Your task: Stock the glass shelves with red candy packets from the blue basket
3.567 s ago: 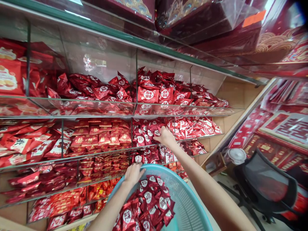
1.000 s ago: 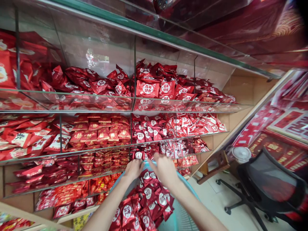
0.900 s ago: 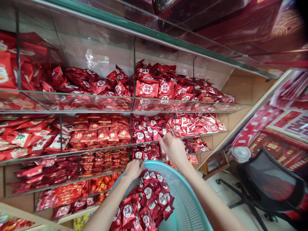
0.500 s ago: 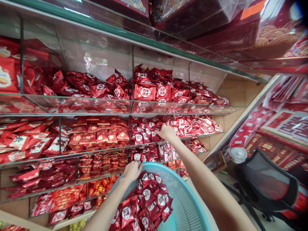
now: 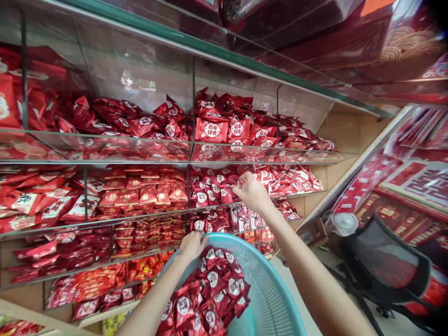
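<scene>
Observed glass shelves (image 5: 227,57), a blue basket (image 5: 269,275) clamped at the rim by the left hand (image 5: 192,245), the right hand (image 5: 252,191) — curled, cannot tell whether holding anything — and maroon packets (image 5: 213,279), heaped in the basket and shelved beside the right hand.

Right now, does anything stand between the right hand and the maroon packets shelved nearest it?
Nothing visible does: the right hand is beside the maroon packets, though whether it touches them is unclear. The turquoise basket sits lower, out of the way.
</scene>
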The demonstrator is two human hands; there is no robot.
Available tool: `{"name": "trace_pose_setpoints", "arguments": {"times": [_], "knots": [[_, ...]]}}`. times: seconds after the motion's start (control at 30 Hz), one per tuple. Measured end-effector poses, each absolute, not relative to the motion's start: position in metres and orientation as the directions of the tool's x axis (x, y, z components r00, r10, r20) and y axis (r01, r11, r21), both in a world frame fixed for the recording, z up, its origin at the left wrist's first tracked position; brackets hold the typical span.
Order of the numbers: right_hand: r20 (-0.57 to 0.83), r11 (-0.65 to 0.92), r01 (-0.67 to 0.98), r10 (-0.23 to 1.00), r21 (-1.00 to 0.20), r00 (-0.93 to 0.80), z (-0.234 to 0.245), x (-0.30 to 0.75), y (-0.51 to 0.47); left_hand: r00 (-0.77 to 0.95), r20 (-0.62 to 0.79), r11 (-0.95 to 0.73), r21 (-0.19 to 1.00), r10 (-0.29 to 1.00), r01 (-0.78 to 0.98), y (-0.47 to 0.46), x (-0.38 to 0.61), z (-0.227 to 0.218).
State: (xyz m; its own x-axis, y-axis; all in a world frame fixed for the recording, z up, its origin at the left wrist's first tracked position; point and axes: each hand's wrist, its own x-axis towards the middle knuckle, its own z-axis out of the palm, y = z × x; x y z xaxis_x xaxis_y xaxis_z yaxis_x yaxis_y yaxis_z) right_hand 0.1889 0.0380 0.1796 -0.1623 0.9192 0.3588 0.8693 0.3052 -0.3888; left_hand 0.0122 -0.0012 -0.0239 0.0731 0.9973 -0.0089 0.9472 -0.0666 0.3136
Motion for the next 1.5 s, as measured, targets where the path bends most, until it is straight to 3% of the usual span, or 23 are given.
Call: {"name": "trace_pose_setpoints", "arguments": {"times": [0.1,0.2,0.33,0.47,0.6,0.83,1.03,1.2,1.3,1.4,1.5], "knots": [[0.321,0.442,0.738,0.894,-0.509,-0.314,0.164,0.193,0.000,0.059,-0.025,-0.049,0.305,0.998,0.951,-0.002,0.013,-0.022],[0.176,0.426,0.703,0.899,-0.569,-0.402,0.123,0.191,-0.025,0.049,-0.033,-0.036,0.304,0.998,0.952,-0.003,0.014,-0.021],[-0.016,0.260,0.893,0.958,-0.366,-0.285,0.059,0.188,-0.030,0.052,-0.017,-0.044,0.320,0.998,0.946,-0.003,0.015,-0.022],[-0.058,0.208,0.962,0.974,-0.179,-0.221,0.024,0.185,-0.023,0.070,-0.021,-0.059,0.335,0.997,0.940,-0.003,0.015,-0.021],[-0.103,0.199,0.973,0.972,-0.120,-0.212,0.017,0.179,-0.018,0.072,-0.020,-0.061,0.337,0.997,0.940,-0.003,0.014,-0.021],[-0.119,0.199,0.973,0.970,-0.117,-0.212,0.006,0.168,-0.015,0.062,-0.007,-0.056,0.338,0.998,0.940,-0.002,0.013,-0.023],[-0.019,0.244,0.956,0.968,-0.165,-0.251,0.044,0.175,-0.015,0.075,0.035,-0.082,0.325,0.997,0.942,0.000,0.011,-0.028],[0.220,0.334,0.905,0.934,-0.264,-0.281,0.119,0.179,-0.003,0.079,0.034,-0.086,0.309,0.996,0.947,0.000,0.011,-0.030],[0.350,0.309,0.921,0.912,-0.240,-0.215,0.146,0.174,0.016,0.075,0.011,-0.075,0.307,0.997,0.949,0.000,0.011,-0.030],[0.326,0.227,0.957,0.932,-0.181,-0.159,0.156,0.164,0.039,0.075,0.022,-0.078,0.314,0.997,0.946,0.000,0.011,-0.031],[0.160,0.152,0.976,0.979,-0.156,-0.127,0.158,0.154,0.059,0.084,0.034,-0.090,0.320,0.996,0.943,0.001,0.011,-0.030]]}}
